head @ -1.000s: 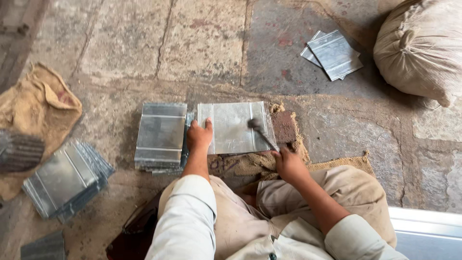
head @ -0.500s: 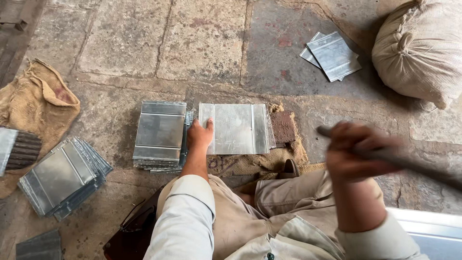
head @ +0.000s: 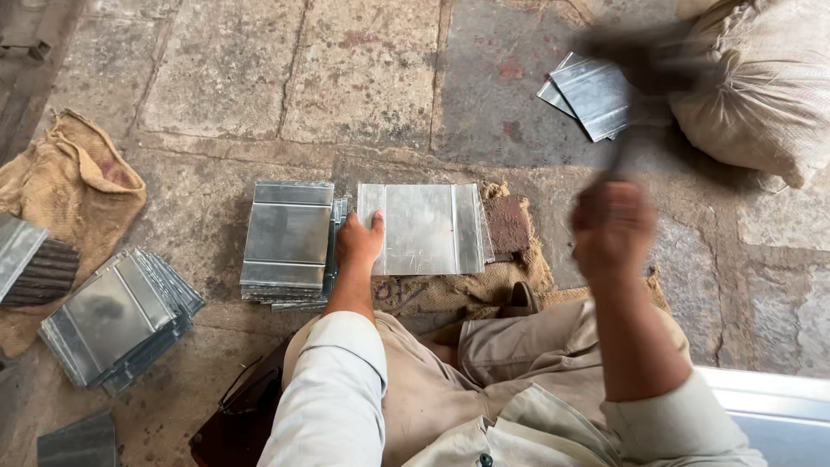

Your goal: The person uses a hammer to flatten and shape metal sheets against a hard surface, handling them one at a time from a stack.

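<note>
Left hand (head: pixel 359 242) presses flat, fingers together, on the metal sheet (head: pixel 424 228); right hand (head: pixel 612 227), fingers clamped, holds a blurred hammer (head: pixel 644 69) high.

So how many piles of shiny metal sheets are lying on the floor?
4 clear piles: one beside the left hand at, one fanned at far left, one on the left edge, one by the sack. More may be hidden.

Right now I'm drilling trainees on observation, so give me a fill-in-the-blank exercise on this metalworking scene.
1. The left hand presses on a flat metal ____.
2. The raised right hand grips a blurred ____.
3. The metal sheet lies on ____ cloth.
4. The white sack sits at the upper ____.

Missing words: sheet; hammer; burlap; right
</note>
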